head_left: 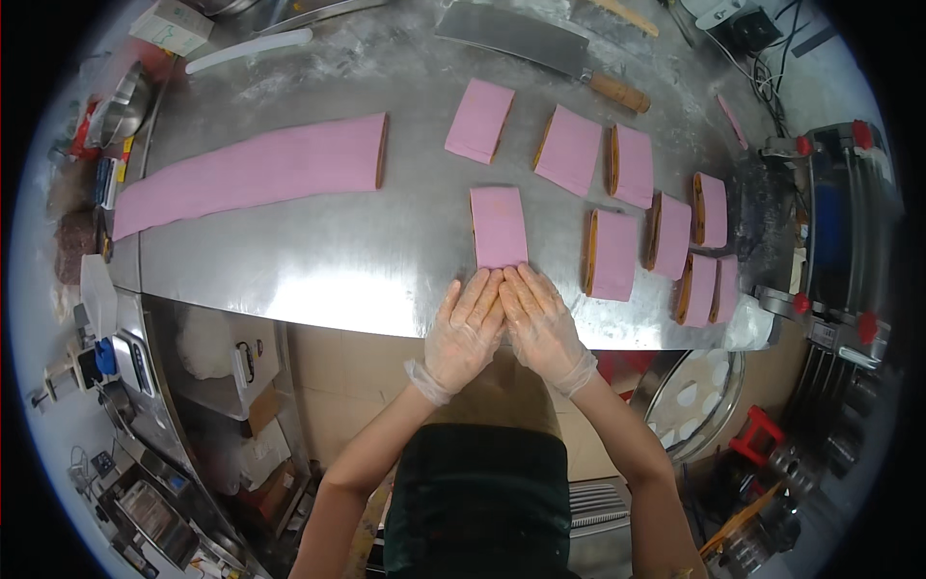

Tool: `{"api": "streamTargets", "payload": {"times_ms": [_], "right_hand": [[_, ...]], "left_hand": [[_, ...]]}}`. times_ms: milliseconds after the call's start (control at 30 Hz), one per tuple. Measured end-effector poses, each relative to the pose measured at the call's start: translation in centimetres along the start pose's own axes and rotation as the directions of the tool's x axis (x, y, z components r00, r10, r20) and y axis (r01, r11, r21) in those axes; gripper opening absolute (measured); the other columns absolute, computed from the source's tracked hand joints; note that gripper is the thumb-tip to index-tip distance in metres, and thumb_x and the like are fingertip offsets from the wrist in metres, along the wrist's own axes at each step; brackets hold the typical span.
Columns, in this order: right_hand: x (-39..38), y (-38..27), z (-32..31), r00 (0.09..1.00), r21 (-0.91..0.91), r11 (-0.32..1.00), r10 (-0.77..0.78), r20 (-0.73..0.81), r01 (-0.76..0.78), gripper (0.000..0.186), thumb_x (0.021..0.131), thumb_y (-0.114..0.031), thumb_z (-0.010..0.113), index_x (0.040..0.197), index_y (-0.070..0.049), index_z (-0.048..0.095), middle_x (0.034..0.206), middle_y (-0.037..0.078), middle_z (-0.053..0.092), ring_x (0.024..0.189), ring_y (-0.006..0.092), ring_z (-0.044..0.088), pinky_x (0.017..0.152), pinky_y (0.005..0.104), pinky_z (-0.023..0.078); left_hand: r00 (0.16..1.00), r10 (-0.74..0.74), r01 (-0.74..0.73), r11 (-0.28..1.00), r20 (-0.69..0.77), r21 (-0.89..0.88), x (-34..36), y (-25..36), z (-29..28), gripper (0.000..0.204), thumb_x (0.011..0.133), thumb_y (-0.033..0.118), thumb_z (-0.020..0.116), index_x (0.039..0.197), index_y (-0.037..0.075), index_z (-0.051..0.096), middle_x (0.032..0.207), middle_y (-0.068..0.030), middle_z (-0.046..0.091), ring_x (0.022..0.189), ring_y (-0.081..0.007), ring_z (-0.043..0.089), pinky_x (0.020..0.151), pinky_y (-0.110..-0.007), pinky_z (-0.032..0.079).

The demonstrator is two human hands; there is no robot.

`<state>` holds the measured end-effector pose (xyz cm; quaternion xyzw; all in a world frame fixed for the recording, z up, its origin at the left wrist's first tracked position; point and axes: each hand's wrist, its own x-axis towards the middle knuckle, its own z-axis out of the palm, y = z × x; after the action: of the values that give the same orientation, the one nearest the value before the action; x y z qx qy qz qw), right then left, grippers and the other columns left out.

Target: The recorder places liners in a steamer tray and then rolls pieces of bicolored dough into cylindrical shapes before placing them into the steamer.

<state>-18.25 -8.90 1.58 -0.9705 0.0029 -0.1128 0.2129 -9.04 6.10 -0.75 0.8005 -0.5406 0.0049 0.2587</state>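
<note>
My left hand (466, 338) and my right hand (545, 338), both in clear plastic gloves, meet side by side at the near edge of a pink dough piece (498, 224). Their fingertips touch that edge with the fingers stretched out; the left thumb sticks out to the side. The piece has a brown layer showing along its left side. Several similar pink pieces (611, 255) lie to the right and above it on the steel worktop (289, 251). A long pink strip (251, 162) with a brown cut end stretches across the left part of the worktop.
A wide cleaver (511, 37) with a wooden handle and a white rod (249, 50) lie along the back. A steel machine (834, 241) stands at the right, with cables behind it. A steel bowl (130, 101) sits at the left. A round tray (690, 405) is below the worktop.
</note>
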Motion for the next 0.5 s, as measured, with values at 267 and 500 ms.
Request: {"api": "streamTargets", "payload": {"times_ms": [267, 500], "right_hand": [[0.1, -0.3, -0.2, 1.0, -0.043, 0.999, -0.008, 0.03, 0.01, 0.042, 0.085, -0.01, 0.057, 0.123, 0.009, 0.057, 0.128, 0.024, 0.059, 0.125, 0.0378, 0.054, 0.105, 0.0494, 0.045], [-0.1, -0.2, -0.3, 0.996, -0.03, 0.999, 0.014, 0.089, -0.012, 0.039, 0.086, -0.011, 0.057, 0.12, 0.008, 0.058, 0.126, 0.023, 0.06, 0.122, 0.0366, 0.056, 0.104, 0.0477, 0.046]], "left_hand": [[0.989, -0.026, 0.021, 0.999, 0.147, 0.038, 0.0, 0.2, -0.9, 0.047, 0.089, 0.024, 0.062, 0.131, 0.005, 0.057, 0.146, -0.0102, 0.049, 0.139, -0.0246, 0.041, 0.117, -0.046, 0.027], [0.985, -0.02, 0.015, 0.999, 0.171, 0.03, 0.0, 0.3, -1.2, 0.042, 0.09, 0.022, 0.059, 0.129, 0.005, 0.059, 0.144, -0.0099, 0.052, 0.137, -0.0238, 0.045, 0.117, -0.043, 0.028]]}}
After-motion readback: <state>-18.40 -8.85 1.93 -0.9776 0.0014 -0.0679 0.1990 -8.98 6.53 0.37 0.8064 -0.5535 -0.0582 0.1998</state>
